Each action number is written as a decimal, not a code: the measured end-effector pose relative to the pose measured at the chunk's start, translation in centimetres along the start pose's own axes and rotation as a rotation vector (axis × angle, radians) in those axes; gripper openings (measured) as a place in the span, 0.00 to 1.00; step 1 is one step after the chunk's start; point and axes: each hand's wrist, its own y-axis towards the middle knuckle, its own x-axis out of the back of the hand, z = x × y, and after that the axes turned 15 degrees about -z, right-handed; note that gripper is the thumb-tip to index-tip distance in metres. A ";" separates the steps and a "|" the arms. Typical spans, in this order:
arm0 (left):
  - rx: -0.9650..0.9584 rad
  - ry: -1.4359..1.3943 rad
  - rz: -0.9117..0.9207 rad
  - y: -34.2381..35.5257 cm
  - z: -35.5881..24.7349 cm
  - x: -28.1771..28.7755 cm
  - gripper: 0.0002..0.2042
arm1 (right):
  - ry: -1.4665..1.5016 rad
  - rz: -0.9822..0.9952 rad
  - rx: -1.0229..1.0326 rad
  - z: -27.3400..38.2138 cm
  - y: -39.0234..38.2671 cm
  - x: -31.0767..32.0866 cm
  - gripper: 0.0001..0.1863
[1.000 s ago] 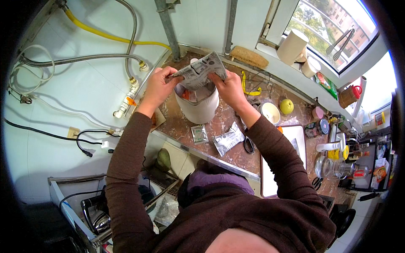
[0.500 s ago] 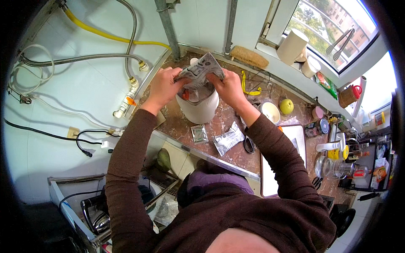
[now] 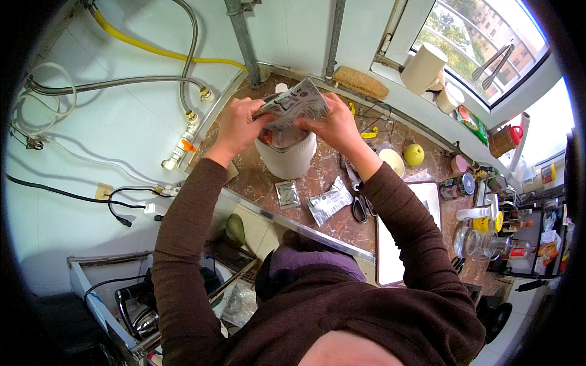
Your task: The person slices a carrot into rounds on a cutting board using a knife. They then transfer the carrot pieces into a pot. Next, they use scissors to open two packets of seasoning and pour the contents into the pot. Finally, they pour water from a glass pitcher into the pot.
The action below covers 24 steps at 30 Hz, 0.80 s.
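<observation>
Both of my hands grip a silvery printed foil packet (image 3: 297, 100) held over a white round pot (image 3: 289, 158) on the brown stone counter (image 3: 317, 183). My left hand (image 3: 239, 124) pinches the packet's left end. My right hand (image 3: 332, 125) holds its right end, fingers curled on the foil. The packet is tilted above the pot's mouth, and something reddish shows inside the pot.
A small sachet (image 3: 287, 194) and a torn foil wrapper (image 3: 328, 203) lie in front of the pot, scissors (image 3: 357, 198) to the right. A white cutting board (image 3: 403, 235), a small bowl (image 3: 392, 161), a green apple (image 3: 414, 154) and jars (image 3: 473, 241) stand farther right. Hoses run along the left wall.
My hands have drawn closer together on the packet, and it has tipped more over the pot's mouth.
</observation>
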 end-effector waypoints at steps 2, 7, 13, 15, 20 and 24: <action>0.040 -0.071 0.012 -0.1 0.1 -0.5 0.07 | 0.097 0.081 -0.181 0.2 0.4 0.0 0.22; 0.072 -0.144 -0.057 -0.4 0.8 -1.0 0.08 | 0.172 0.093 -0.317 1.1 0.9 -0.5 0.19; 0.070 -0.069 -0.099 -0.4 0.1 -0.7 0.06 | 0.185 0.033 -0.292 1.2 1.0 -0.9 0.15; 0.076 -0.061 -0.128 -0.6 0.1 -0.8 0.07 | 0.165 0.021 -0.298 1.3 1.1 -1.2 0.15; 0.099 -0.058 -0.136 -0.5 -0.6 -0.8 0.06 | 0.159 -0.039 -0.273 1.2 1.1 -1.5 0.13; 0.089 -0.050 -0.154 -0.6 -0.4 -1.0 0.06 | 0.162 -0.086 -0.219 0.6 0.8 -1.9 0.13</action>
